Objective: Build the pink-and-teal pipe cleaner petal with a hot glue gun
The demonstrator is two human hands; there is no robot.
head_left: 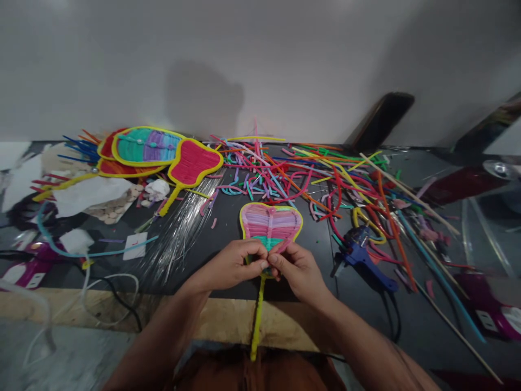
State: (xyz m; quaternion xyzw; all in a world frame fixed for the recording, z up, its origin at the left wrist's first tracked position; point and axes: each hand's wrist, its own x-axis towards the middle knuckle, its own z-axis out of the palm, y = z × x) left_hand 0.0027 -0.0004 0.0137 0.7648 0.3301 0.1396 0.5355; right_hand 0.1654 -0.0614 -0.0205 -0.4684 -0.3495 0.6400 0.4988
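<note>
In front of me is a fan-shaped pipe cleaner piece [272,220], with a yellow rim, pink and lilac rows and a teal band low down. Its yellow wrapped stem [258,320] points toward my body. My left hand [246,262] pinches the piece's lower part from the left, thumb and fingers pressed together. From the right, my right hand [295,266] closes its fingertips close by, with a pink pipe cleaner [285,245] running up out of them. The fingertips of both hands meet over the lower end and hide what lies beneath.
Loose pipe cleaners [277,168] litter the back of the table. A blue glue gun [366,260] lies at right, its cord hanging over the front edge. Finished yellow-rimmed pieces [150,146] and clear strands [179,233] lie left. A dark phone [382,119] leans on the wall.
</note>
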